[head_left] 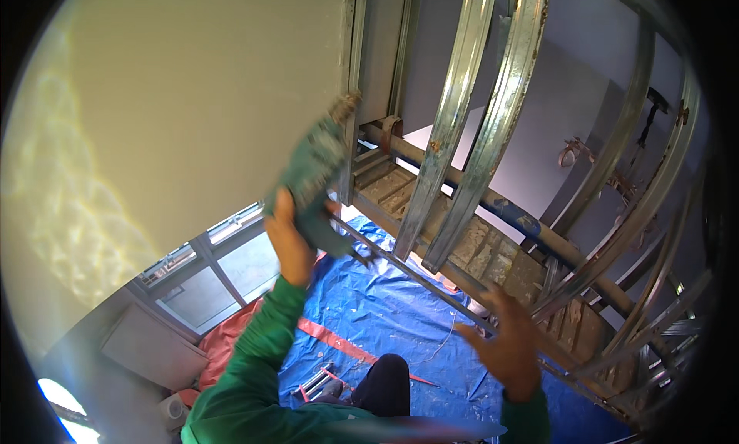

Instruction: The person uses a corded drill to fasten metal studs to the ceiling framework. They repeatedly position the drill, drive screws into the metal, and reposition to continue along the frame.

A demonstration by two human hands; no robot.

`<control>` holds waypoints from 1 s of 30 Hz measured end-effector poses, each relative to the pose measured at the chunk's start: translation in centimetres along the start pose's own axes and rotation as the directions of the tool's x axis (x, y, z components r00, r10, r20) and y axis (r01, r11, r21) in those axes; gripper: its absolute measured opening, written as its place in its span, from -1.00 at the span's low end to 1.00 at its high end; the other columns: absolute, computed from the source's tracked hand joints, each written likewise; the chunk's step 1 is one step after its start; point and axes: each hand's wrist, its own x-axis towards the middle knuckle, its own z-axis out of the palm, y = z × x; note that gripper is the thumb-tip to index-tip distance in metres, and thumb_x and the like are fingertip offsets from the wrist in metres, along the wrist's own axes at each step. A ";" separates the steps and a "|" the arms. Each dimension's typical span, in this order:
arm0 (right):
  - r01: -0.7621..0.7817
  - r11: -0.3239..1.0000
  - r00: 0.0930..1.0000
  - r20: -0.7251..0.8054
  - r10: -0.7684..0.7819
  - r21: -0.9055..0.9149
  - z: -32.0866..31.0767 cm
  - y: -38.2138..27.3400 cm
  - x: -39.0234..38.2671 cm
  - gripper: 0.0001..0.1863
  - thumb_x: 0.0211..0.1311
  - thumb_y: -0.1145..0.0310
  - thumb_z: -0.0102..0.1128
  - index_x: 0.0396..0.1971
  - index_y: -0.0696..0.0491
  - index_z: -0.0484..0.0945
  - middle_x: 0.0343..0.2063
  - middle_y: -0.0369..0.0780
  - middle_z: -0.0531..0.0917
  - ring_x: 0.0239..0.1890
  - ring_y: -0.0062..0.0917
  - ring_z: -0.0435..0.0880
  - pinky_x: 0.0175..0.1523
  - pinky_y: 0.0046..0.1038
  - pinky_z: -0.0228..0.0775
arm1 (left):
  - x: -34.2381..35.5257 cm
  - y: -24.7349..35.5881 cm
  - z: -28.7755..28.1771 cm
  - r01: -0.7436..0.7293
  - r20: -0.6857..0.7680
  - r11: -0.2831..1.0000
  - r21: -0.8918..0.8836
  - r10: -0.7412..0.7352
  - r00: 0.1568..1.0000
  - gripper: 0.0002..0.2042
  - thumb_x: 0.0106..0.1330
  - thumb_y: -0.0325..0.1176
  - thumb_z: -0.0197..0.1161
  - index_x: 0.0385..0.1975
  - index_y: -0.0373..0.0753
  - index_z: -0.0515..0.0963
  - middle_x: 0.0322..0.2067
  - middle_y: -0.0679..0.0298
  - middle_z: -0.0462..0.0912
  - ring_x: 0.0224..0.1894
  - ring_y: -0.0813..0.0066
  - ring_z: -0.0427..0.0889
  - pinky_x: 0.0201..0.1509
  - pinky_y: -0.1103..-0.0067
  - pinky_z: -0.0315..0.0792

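Observation:
A green power drill [309, 175], slightly blurred, is gripped in my left hand [291, 240]. Its chuck end points up and away, by the metal stud [354, 67] along the edge of the pale wall panel [208, 90]. Whether the drill touches that stud, I cannot tell. My right hand [506, 342] is raised at the lower right with its fingers apart and nothing in it. Nearest to it is the worn scaffold platform [481, 248]. Two upright metal channels [489, 148] rise just beyond, between my hands.
Rusty scaffold tubes [562, 248] and curved-looking metal frames [616, 151] fill the right side. Far below, a blue tarp [431, 336] covers the floor, with a red strip [339, 340] across it. A window [204, 290] and a white box-like panel [150, 348] stand lower left.

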 end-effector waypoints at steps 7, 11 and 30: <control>0.297 0.945 0.935 0.157 -0.317 0.136 8.2 -3.4 0.7 0.10 0.14 0.13 0.73 0.51 0.40 0.26 0.15 0.16 0.65 0.19 0.07 0.66 0.39 -0.01 0.45 | -18.1 -4.1 3.1 0.351 0.048 0.916 -0.195 -0.349 0.936 -0.36 0.66 0.17 0.16 0.20 -0.45 0.58 -0.17 0.13 0.77 -0.32 0.33 0.79 -0.25 0.48 0.67; -0.077 0.936 0.949 0.313 -0.037 0.344 9.0 -2.0 -1.9 -0.12 0.18 0.27 0.70 0.41 0.26 0.40 0.03 0.07 0.76 0.08 -0.02 0.79 0.19 -0.08 0.64 | -20.7 -5.5 3.0 0.230 0.171 0.973 0.006 -0.227 0.959 -0.36 0.62 0.18 0.20 0.13 -0.45 0.65 -0.06 0.10 0.76 -0.06 0.25 0.77 0.04 0.32 0.63; -0.222 0.966 0.868 -0.425 0.256 0.129 8.0 6.2 -15.3 -0.44 -0.15 0.31 0.72 -0.03 0.09 0.81 -0.10 -0.09 0.84 -0.01 -0.11 0.84 0.35 -0.07 0.56 | 17.2 0.6 11.7 -0.851 0.785 0.255 0.459 0.332 0.523 -0.61 0.44 -0.43 0.37 0.27 -0.23 0.69 0.09 -0.17 0.77 0.16 -0.12 0.76 0.27 0.19 0.66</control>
